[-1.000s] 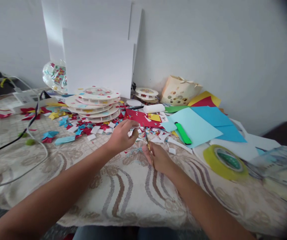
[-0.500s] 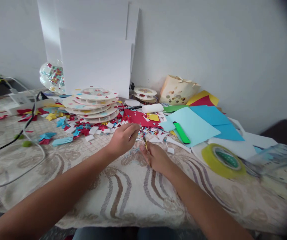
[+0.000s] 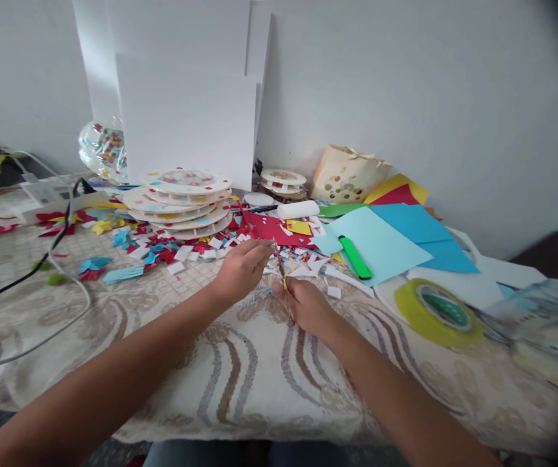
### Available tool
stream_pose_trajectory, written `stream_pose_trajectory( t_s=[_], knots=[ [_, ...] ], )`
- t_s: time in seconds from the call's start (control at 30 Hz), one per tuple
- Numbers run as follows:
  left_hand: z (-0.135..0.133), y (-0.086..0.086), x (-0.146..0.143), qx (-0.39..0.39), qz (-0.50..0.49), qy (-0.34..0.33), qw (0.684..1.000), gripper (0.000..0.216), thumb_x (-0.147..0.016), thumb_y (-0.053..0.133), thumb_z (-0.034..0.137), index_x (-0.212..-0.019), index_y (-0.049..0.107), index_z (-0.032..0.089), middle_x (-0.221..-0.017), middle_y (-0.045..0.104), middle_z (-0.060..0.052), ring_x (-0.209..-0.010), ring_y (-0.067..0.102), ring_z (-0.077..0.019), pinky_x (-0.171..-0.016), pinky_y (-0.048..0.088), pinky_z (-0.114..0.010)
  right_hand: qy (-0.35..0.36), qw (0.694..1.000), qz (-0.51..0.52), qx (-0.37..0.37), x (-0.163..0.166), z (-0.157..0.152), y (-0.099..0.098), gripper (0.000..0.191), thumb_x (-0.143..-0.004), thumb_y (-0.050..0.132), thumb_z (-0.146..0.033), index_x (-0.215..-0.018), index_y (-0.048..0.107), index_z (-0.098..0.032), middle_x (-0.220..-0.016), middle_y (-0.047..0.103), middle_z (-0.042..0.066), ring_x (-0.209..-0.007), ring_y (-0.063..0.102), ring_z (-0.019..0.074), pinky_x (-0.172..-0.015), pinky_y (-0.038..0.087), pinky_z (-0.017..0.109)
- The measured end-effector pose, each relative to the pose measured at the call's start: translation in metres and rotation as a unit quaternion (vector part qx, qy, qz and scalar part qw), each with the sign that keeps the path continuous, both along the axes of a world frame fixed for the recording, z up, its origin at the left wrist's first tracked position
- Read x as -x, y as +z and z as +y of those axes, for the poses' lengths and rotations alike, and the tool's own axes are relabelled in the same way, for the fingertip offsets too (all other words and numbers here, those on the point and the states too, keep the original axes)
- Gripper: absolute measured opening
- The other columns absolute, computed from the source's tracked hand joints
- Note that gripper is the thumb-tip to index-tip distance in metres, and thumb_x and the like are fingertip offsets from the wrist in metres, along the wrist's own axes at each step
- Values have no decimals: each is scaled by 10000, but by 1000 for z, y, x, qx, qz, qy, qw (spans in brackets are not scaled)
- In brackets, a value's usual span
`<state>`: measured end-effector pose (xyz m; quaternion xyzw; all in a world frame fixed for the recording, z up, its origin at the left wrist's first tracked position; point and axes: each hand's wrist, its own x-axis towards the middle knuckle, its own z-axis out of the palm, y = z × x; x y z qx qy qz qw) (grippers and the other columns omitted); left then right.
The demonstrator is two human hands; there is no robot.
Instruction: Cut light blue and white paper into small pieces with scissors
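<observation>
My right hand point(image 3: 306, 305) is closed round small scissors point(image 3: 281, 269) whose blades point up and away from me. My left hand point(image 3: 240, 268) pinches a small scrap of paper right at the blade tips; the scrap is too small to make out well. Both hands hover over a patterned beige cloth point(image 3: 240, 363), just in front of a litter of red, blue and white paper bits point(image 3: 176, 250).
A stack of round white plates point(image 3: 181, 201) stands behind the scraps, with white boards point(image 3: 186, 97) leaning on the wall. Coloured paper sheets point(image 3: 395, 240), a green marker point(image 3: 355, 257), a yellow tape roll point(image 3: 437, 311) and a glue stick point(image 3: 298, 209) lie right. Cables point(image 3: 55, 259) run left.
The scissors have tipped a little more upright and the left hand's fingers have closed in on the blades. Both hands stay in nearly the same place.
</observation>
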<state>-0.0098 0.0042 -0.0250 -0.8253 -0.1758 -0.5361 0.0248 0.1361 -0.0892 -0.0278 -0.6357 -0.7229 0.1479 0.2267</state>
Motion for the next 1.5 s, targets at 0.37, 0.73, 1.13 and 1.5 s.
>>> stream_pose_trajectory(
  t_s=[0.37, 0.73, 1.13, 1.5],
  knots=[
    [3, 2, 1, 9, -4, 85, 996, 141, -812, 506, 212, -903, 606, 175, -805, 690, -41, -714, 637, -130, -653, 485, -219, 3, 998, 49, -26, -5, 8, -9, 483, -875, 263, -545, -642, 462, -172, -540, 479, -3, -508, 403, 110, -497, 244, 220],
    [0, 8, 2, -14, -24, 23, 999, 77, -786, 511, 148, -828, 574, 160, -807, 664, -44, -743, 615, -108, -680, 483, -200, 15, 995, 101, 9, -5, 6, -9, 500, -870, 225, -569, -587, 349, -176, -497, 379, -32, -476, 356, 90, -488, 249, 213],
    [5, 4, 2, -36, 3, -7, 999, 103, -797, 494, 131, -872, 558, 162, -866, 656, -60, -817, 613, -115, -744, 491, -221, 0, 998, 57, 19, -1, -2, 2, 520, -865, 214, -592, -632, 419, -174, -528, 429, -22, -508, 378, 100, -505, 251, 219],
    [6, 2, 4, -54, 14, -1, 998, 71, -804, 503, 148, -833, 566, 161, -887, 657, -69, -819, 615, -120, -752, 493, -235, 7, 1000, 7, -18, -5, 3, -5, 459, -881, 289, -519, -659, 481, -167, -593, 517, 23, -552, 419, 123, -529, 257, 234]
  ],
)
